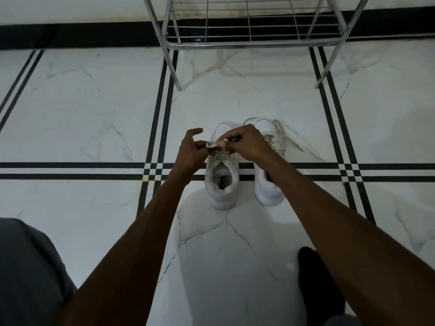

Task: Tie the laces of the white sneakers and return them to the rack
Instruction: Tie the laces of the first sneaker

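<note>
Pinching lace loops over the left sneaker (222,177) just before the rack (249,36), left hand (191,150) and right hand (247,143) likely next pull the bow tight.

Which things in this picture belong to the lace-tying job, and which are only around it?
Belong to the job:
- left white sneaker, its lace pinched by left hand and right hand
- right white sneaker, laces loose
- chrome wire shoe rack

Only around:
- white marble floor with black stripes
- black sock
</note>
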The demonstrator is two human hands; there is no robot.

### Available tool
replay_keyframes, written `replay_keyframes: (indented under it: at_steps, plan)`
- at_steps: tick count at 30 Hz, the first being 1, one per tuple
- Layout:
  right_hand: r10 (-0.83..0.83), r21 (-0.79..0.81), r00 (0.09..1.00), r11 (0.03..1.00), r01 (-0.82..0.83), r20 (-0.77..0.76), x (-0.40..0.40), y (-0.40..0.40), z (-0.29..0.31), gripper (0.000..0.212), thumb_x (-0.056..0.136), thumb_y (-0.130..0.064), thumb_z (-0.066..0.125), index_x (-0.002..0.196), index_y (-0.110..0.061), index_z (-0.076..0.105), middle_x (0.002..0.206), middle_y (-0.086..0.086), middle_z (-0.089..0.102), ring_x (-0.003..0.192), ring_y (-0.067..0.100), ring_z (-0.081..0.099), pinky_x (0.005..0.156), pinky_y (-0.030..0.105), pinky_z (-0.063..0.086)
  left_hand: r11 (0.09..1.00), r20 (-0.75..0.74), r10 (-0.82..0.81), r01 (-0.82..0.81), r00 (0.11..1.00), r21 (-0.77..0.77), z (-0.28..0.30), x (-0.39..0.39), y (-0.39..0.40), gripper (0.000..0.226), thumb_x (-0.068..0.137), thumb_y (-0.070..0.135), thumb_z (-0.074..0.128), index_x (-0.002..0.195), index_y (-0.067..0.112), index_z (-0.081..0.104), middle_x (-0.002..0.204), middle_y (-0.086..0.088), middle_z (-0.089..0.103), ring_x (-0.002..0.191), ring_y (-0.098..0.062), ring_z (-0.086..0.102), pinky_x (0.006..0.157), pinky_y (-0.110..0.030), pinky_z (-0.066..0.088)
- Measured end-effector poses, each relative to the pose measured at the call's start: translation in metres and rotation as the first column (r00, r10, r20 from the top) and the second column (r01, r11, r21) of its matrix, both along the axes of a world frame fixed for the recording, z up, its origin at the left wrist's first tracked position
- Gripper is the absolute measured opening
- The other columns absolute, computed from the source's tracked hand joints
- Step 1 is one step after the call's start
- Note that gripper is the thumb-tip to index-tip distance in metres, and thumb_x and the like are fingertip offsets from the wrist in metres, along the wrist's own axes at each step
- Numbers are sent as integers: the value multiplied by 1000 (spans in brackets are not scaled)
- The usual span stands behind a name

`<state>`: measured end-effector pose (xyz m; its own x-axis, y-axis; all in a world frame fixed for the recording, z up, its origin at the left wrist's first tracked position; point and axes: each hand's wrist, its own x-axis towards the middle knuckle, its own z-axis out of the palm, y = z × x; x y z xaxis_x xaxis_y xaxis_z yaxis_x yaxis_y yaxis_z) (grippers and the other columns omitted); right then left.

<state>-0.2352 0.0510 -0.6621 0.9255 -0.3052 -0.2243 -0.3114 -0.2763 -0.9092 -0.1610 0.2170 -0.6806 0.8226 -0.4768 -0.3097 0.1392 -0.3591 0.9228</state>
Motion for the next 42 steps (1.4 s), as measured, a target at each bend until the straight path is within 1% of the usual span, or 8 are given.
replay_keyframes:
  at_steps: [5,10,16,24,28,34,39,42]
  plan:
    - [150,-433,989,891,-138,-6,6,0,10,11,79,-9,78,86,-17,82,81,6,78,64,14,69,67,30,61,999,6,-14,15,1000,-36,2,1,0,46,95,14,68,138,11,52,101,-11,78,78,-4,72,64,-12,50]
    - [53,-569,996,822,-1,75,4,13,4,3,75,-15,75,75,-17,75,81,-3,69,74,17,66,61,31,53,993,-48,-7,2,999,-114,2,0,1,33,104,23,54,136,14,56,108,-5,79,91,-10,73,77,-19,52]
    - [-87,-421,977,892,163,194,2,21,-1,8,69,-14,76,66,-13,68,71,0,68,69,16,65,65,37,56,987,-45,-132,127,990,-96,2,0,-3,43,100,0,54,140,15,54,120,-4,73,101,-10,72,73,-17,57]
    - [-184,-213,975,955,208,128,-4,8,-2,11,74,-15,84,76,-10,75,76,3,76,60,9,70,61,28,61,991,266,-123,102,956,90,8,9,-2,18,90,17,75,106,11,81,101,-4,80,93,-14,75,87,-25,59]
    - [-219,-288,976,935,208,-8,-9,-10,1,19,76,-23,86,81,-7,78,80,7,77,66,17,71,68,28,59,973,350,-123,44,929,226,6,12,7,13,88,13,77,100,9,82,93,-3,79,80,-2,70,67,-1,48]
    - [-234,-540,962,832,124,-140,-27,-22,-6,12,77,-10,77,71,0,73,80,12,77,81,25,72,77,35,59,921,324,-152,15,934,389,-4,10,34,7,87,16,78,93,13,80,79,0,75,74,-11,70,69,-26,55]
    - [-134,-575,985,817,48,-109,-38,-19,-1,20,71,7,69,70,-12,75,81,12,77,80,27,72,71,40,61,951,324,-40,-64,945,304,-2,0,35,13,92,17,72,100,7,77,86,-4,74,70,-4,64,59,-9,44]
    - [-100,-574,986,819,5,-134,-37,-23,-1,23,70,9,68,81,-7,80,84,12,78,82,26,74,73,40,62,976,274,39,-96,961,195,-5,-7,36,15,95,18,69,100,5,75,88,-8,75,73,-12,65,62,-19,48]
